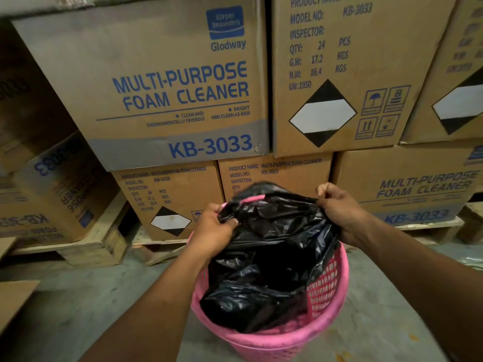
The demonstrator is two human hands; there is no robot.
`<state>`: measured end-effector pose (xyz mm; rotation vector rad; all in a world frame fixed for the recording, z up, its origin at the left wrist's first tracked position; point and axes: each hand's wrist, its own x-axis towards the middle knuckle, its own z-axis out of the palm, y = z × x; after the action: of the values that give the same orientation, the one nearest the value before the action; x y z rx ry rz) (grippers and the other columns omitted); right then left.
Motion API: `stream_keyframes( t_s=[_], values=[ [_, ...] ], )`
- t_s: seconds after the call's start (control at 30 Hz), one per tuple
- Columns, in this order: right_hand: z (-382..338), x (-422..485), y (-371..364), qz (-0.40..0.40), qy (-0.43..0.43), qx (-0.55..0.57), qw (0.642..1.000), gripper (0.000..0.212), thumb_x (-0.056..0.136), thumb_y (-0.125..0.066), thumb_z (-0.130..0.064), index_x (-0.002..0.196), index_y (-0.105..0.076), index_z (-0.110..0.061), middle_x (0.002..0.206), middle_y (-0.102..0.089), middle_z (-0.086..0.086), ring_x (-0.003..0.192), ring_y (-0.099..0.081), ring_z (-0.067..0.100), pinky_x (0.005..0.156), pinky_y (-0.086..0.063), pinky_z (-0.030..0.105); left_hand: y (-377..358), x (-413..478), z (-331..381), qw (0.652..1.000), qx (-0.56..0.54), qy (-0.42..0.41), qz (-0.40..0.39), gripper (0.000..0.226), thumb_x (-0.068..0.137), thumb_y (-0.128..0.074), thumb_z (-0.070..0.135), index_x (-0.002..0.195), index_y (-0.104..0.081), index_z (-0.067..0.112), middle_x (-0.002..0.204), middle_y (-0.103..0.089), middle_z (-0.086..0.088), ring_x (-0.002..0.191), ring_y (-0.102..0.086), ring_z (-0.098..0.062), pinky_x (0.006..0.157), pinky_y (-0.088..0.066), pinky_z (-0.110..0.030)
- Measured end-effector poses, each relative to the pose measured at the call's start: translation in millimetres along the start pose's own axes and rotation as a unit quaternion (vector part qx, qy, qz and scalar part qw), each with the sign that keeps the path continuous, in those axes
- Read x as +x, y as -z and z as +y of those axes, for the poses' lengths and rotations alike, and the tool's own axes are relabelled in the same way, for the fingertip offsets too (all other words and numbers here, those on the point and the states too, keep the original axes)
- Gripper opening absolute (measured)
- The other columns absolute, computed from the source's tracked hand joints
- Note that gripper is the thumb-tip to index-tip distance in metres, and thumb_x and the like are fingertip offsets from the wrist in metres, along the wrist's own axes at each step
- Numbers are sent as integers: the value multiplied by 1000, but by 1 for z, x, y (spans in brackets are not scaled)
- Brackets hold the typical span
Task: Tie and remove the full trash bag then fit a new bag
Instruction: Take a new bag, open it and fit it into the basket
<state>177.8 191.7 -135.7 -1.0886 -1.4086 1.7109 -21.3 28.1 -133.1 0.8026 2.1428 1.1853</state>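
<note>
Black bag (pixel 269 257) sits in pink bin (pixel 326 288), w/ its top edge pulled up above the far rim and its crumpled body sagging down inside; bin stands on grey concrete floor (pixel 91 296), mesh wall showing on the right side. L hand (pixel 213 228) grips bag edge at the left, fingers curled over the plastic, thumb pressed on top; R hand (pixel 339 207) holds the edge at the right, slightly higher, thumb and forefinger pinching the film, other fingers folded in behind; both forearms reach in from the bottom of view. Bag mouth stretched between the two hands; whether it's open or bunched closed can't tell. Behind bin: stacked cardboard boxes (pixel 170 82) printed "MULTI-PURPOSE FOAM CLEANER" and "KB-3033", resting on wood pallets (pixel 86 246); flat cardboard piece (pixel 13 299) on floor at far left.
</note>
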Motion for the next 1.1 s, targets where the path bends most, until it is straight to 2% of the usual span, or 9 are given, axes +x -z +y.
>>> stream_keyframes(
  t_s=[0.13, 0.3, 0.4, 0.5, 0.67, 0.8, 0.9, 1.03, 1.1],
  values=[
    [6, 5, 18, 34, 49, -140, 988, 49, 75, -29, 20, 57, -53, -19, 71, -50, 17, 64, -45, 24, 51, -34, 28, 21, 8, -19, 998, -63, 12, -5, 34, 88, -64, -2, 91, -47, 27, 99, -69, -8, 85, -66, -20, 64, -51, -31],
    [3, 13, 18, -12, 102, -339, 935, 49, 80, -36, 17, 61, -69, -15, 66, -66, 6, 61, -55, 20, 55, -43, 24, 30, 12, -19, 997, -65, -35, -18, 51, 89, -53, -12, 55, -63, 25, 99, -71, -4, 94, -65, -21, 71, -53, -26],
    [6, 22, 18, -32, 102, -425, 899, 51, 86, -39, 5, 82, -78, -27, 93, -76, -1, 82, -69, 20, 74, -58, 30, 26, 16, -17, 996, 23, -75, 36, 48, 96, -51, -3, 67, -74, 28, 102, -71, 6, 92, -65, -9, 70, -49, -17],
    [4, 22, 13, -57, 131, -461, 876, 46, 86, -47, -1, 105, -75, -31, 118, -73, 0, 112, -64, 21, 100, -49, 30, 21, 26, -17, 988, 97, -96, 78, 37, 96, -53, 4, 95, -76, 33, 107, -71, 6, 86, -70, -20, 71, -59, -33],
    [-3, 32, 0, -81, 120, -549, 823, 52, 69, -61, -40, 120, -62, -47, 119, -71, -3, 110, -65, 23, 94, -53, 36, 18, 48, -19, 956, 263, -114, 67, 50, 92, -58, 10, 139, -58, 29, 132, -56, -4, 113, -55, -19, 94, -44, -29],
    [-8, 55, -11, -92, 117, -613, 776, 66, 68, -67, -48, 132, -53, -44, 131, -65, 1, 118, -61, 29, 96, -50, 38, 15, 65, -21, 974, 223, -39, 13, 50, 86, -65, 21, 134, -57, 31, 115, -68, -4, 91, -68, -24, 76, -54, -32],
    [-11, 70, -13, -99, 111, -633, 760, 69, 69, -70, -50, 135, -51, -42, 136, -58, 4, 120, -58, 28, 96, -49, 36, 9, 73, -21, 975, 222, -20, -24, 50, 82, -67, 35, 130, -52, 33, 101, -67, 5, 87, -68, -21, 77, -55, -34],
    [-7, 80, -9, -112, 104, -624, 767, 64, 69, -70, -52, 131, -57, -42, 134, -58, 3, 118, -58, 29, 97, -49, 40, 6, 81, -23, 970, 234, -15, -58, 49, 80, -68, 40, 124, -48, 40, 88, -64, 14, 81, -66, -17, 73, -53, -34],
    [-4, 84, -1, -110, 94, -586, 798, 59, 65, -69, -54, 122, -64, -41, 124, -66, 0, 110, -62, 26, 93, -51, 38, 5, 82, -23, 974, 216, -11, -69, 47, 78, -70, 37, 121, -51, 37, 93, -67, 13, 86, -68, -17, 80, -56, -34]
  ],
)
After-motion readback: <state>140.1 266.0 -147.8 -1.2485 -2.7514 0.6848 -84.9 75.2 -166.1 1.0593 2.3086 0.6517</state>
